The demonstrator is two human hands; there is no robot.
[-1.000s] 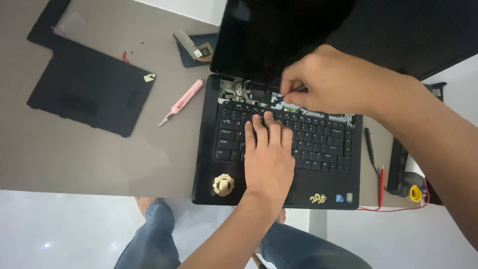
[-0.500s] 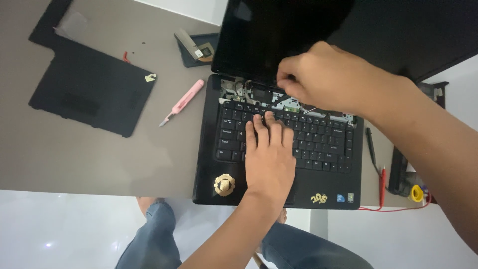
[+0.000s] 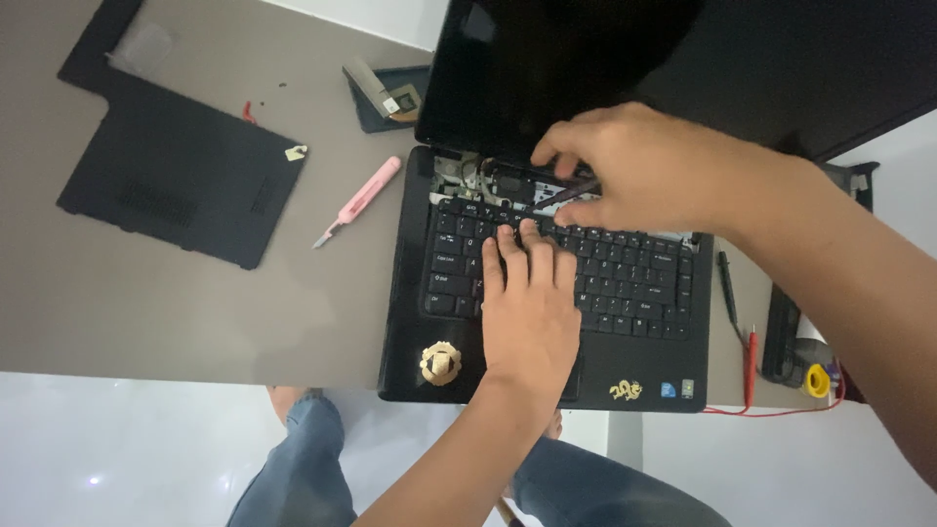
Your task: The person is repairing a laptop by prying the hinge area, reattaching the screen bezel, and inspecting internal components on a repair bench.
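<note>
An open black laptop (image 3: pixel 625 381) lies on the grey table, and the strip above its keyboard (image 3: pixel 634 283) is off, so bare parts and wires (image 3: pixel 468 178) show near the hinge. My left hand (image 3: pixel 527 307) rests flat on the keys, fingers together and pointing toward the screen (image 3: pixel 547 68). My right hand (image 3: pixel 634 171) reaches in from the right and pinches a thin dark tool (image 3: pixel 568 195), whose tip is at the open strip just above the top key row. What the tip touches is hidden by my fingers.
A pink utility knife (image 3: pixel 357 201) lies left of the laptop, and a black cover panel (image 3: pixel 176 181) lies farther left. A small part on a dark pad (image 3: pixel 388 98) sits behind. A gold knob-like object (image 3: pixel 441 363) stands on the palm rest. Red and black probes (image 3: pixel 750 356) lie at the right.
My right hand has shifted slightly left along the open strip and tilted, so the thin tool now shows. My left hand has stayed on the keys.
</note>
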